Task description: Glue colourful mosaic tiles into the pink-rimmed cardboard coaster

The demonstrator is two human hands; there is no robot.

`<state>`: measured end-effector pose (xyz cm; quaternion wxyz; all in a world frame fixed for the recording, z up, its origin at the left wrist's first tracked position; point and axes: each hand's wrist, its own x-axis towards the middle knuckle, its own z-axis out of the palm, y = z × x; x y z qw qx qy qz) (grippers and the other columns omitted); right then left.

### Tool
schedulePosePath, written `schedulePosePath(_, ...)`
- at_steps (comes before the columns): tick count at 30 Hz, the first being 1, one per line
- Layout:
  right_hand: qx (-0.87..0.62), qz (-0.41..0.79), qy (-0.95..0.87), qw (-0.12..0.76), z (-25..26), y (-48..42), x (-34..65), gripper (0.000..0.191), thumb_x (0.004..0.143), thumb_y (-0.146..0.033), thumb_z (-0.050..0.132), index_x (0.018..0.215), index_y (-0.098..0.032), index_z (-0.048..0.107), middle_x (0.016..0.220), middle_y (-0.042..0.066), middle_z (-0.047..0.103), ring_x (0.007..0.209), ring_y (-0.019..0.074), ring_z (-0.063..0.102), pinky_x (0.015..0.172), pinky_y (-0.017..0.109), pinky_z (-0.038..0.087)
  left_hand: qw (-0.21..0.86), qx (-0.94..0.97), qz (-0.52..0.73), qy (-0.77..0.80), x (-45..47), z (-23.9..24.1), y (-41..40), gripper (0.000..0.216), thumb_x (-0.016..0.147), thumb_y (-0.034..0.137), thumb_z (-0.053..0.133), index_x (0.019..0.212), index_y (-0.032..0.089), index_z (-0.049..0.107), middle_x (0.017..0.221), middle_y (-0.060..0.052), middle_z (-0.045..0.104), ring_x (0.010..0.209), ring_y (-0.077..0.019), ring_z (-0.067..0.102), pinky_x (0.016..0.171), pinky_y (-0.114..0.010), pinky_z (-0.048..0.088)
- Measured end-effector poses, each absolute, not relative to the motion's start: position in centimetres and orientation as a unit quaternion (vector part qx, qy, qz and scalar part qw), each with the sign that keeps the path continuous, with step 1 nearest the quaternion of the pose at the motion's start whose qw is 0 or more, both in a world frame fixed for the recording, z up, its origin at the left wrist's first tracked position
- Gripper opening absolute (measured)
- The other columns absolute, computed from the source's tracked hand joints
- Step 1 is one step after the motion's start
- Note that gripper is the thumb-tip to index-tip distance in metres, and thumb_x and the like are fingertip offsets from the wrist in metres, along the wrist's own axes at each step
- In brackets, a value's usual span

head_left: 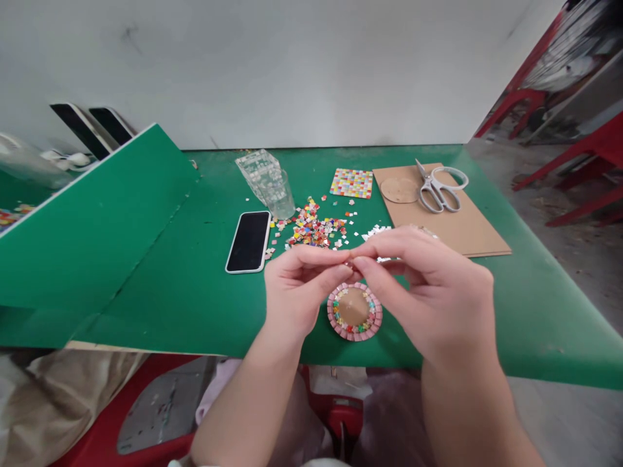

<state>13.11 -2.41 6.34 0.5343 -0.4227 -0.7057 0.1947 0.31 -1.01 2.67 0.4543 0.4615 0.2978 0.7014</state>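
Note:
My left hand (pixel 296 285) and my right hand (pixel 428 292) meet fingertip to fingertip just above a round cardboard disc (pixel 355 312). The disc has a pink tile rim and an inner ring of coloured tiles, and it lies near the front edge of the green table (pixel 195 285). Both hands pinch together on something tiny between the fingertips, too small to name. A heap of small coloured mosaic tiles (pixel 314 228) lies just beyond the hands.
A black phone (pixel 248 241) lies left of the tiles, behind it a clear plastic cup (pixel 278 192) and bag. A square tiled coaster (pixel 351 183), cardboard sheet (pixel 462 227) and scissors (pixel 438 188) sit at the right. A raised green board (pixel 87 227) stands left. Red stools (pixel 579 168) stand beyond the table.

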Motion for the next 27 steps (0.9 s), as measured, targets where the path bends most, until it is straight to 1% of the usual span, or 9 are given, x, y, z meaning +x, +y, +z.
schedulePosePath(4,-0.440,0.127,-0.731,0.506,6.3,-2.6,13.3,0.009,0.081,-0.014,0.058,0.081,-0.021,0.064,0.078,-0.001,0.066,0.070,0.0103,0.060,0.060,0.022,0.050,0.411,0.485,0.709,0.305,0.4,2.6,-1.0,0.016,0.063,0.015,0.077,0.073,0.026,0.073,0.071,0.004,0.074,0.062,-0.0106,0.069,0.057,-0.017,0.058)
schedulePosePath(7,-0.443,0.086,-0.744,0.493,6.2,-2.6,13.2,0.009,0.082,-0.014,0.055,0.082,-0.019,0.062,0.080,0.001,0.064,0.070,0.0102,0.059,0.063,0.022,0.051,0.387,0.494,0.711,0.318,0.4,2.4,-1.1,0.015,0.063,0.016,0.078,0.073,0.025,0.073,0.071,0.003,0.073,0.064,-0.0115,0.069,0.059,-0.019,0.058)
schedulePosePath(11,-0.423,0.038,-0.761,0.490,5.9,-2.1,12.9,0.011,0.083,-0.010,0.052,0.080,-0.018,0.058,0.079,0.001,0.061,0.074,0.0100,0.058,0.067,0.022,0.051,0.386,0.494,0.701,0.339,0.3,2.1,-1.0,0.015,0.064,0.015,0.077,0.074,0.025,0.073,0.071,0.003,0.073,0.066,-0.0110,0.068,0.062,-0.020,0.058)
schedulePosePath(13,-0.418,0.047,-0.765,0.487,5.8,-1.8,12.9,0.011,0.083,-0.009,0.051,0.080,-0.018,0.056,0.079,0.001,0.060,0.075,0.0101,0.057,0.068,0.022,0.051,0.396,0.491,0.700,0.335,0.3,2.1,-0.9,0.015,0.065,0.014,0.076,0.075,0.025,0.072,0.071,0.004,0.073,0.066,-0.0101,0.068,0.063,-0.020,0.058)
schedulePosePath(16,-0.407,0.115,-0.754,0.502,5.6,-1.6,12.9,0.011,0.083,-0.009,0.051,0.086,-0.020,0.054,0.083,0.001,0.058,0.079,0.0107,0.057,0.069,0.023,0.052,0.410,0.482,0.703,0.326,0.5,2.1,-0.8,0.013,0.065,0.016,0.076,0.074,0.024,0.072,0.069,0.003,0.072,0.063,-0.0099,0.068,0.060,-0.018,0.058)
schedulePosePath(19,-0.397,0.187,-0.709,0.552,5.4,-1.7,13.2,0.022,0.082,-0.007,0.050,0.097,-0.023,0.051,0.091,0.000,0.058,0.083,0.0113,0.058,0.070,0.025,0.053,0.434,0.459,0.705,0.322,0.7,2.4,-0.7,0.010,0.064,0.017,0.077,0.071,0.023,0.071,0.066,0.003,0.072,0.060,-0.0108,0.068,0.055,-0.018,0.057)
schedulePosePath(21,-0.393,0.198,-0.691,0.573,5.5,-1.8,13.5,0.029,0.079,-0.004,0.051,0.099,-0.025,0.049,0.093,0.000,0.058,0.083,0.0122,0.058,0.072,0.028,0.053,0.449,0.445,0.705,0.321,0.8,2.5,-0.7,0.010,0.065,0.016,0.076,0.071,0.023,0.071,0.065,0.003,0.072,0.061,-0.0113,0.069,0.054,-0.017,0.057)
schedulePosePath(24,-0.387,0.178,-0.714,0.555,5.6,-1.7,13.7,0.033,0.074,-0.002,0.054,0.096,-0.026,0.050,0.090,-0.001,0.059,0.080,0.0140,0.058,0.073,0.032,0.052,0.446,0.447,0.702,0.330,0.8,2.4,-0.7,0.009,0.066,0.019,0.076,0.073,0.023,0.072,0.065,0.002,0.072,0.060,-0.0116,0.068,0.054,-0.019,0.057)
schedulePosePath(27,-0.389,0.155,-0.750,0.513,5.9,-1.3,13.8,0.024,0.074,-0.005,0.055,0.087,-0.026,0.052,0.078,-0.001,0.060,0.071,0.0146,0.059,0.064,0.030,0.051,0.429,0.470,0.695,0.334,0.7,2.1,-0.7,0.012,0.067,0.017,0.074,0.077,0.024,0.073,0.068,0.002,0.073,0.059,-0.0104,0.068,0.058,-0.020,0.058)
